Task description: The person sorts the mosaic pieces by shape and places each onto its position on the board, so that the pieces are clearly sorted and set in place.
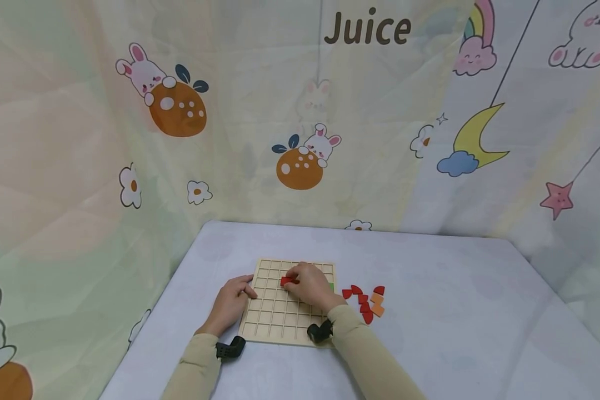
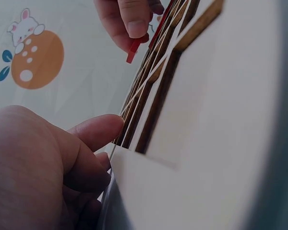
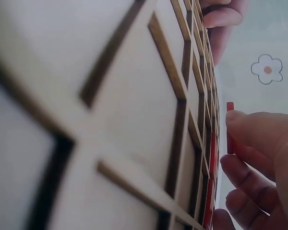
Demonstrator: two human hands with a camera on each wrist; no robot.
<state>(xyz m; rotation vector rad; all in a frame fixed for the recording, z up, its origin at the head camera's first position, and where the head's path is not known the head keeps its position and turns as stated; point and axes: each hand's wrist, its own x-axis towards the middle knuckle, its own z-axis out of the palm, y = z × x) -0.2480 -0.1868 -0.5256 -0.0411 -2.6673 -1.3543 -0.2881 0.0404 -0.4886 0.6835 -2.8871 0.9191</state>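
A pale wooden grid board (image 1: pixel 267 319) lies on the table, divided by raised lines into square cells. My right hand (image 1: pixel 312 286) is over its upper middle, pinching a thin red tile (image 3: pixel 230 136) between thumb and finger. In the right wrist view this tile stands on edge, slightly off the board. Red pieces (image 3: pixel 212 158) sit in cells beside it. A bit of green (image 1: pixel 331 286) shows at the board's right side, partly hidden by the right hand. My left hand (image 1: pixel 231 300) rests at the board's left edge, its fingertips touching the rim.
Right of the board lie several loose red pieces (image 1: pixel 364 307), some with a curved side, and orange squares (image 1: pixel 378 310). A white cloth covers the table (image 1: pixel 455 311). Printed curtains (image 1: pixel 250 111) hang behind and at the sides. Black wrist cameras (image 1: pixel 231 349) sit on both wrists.
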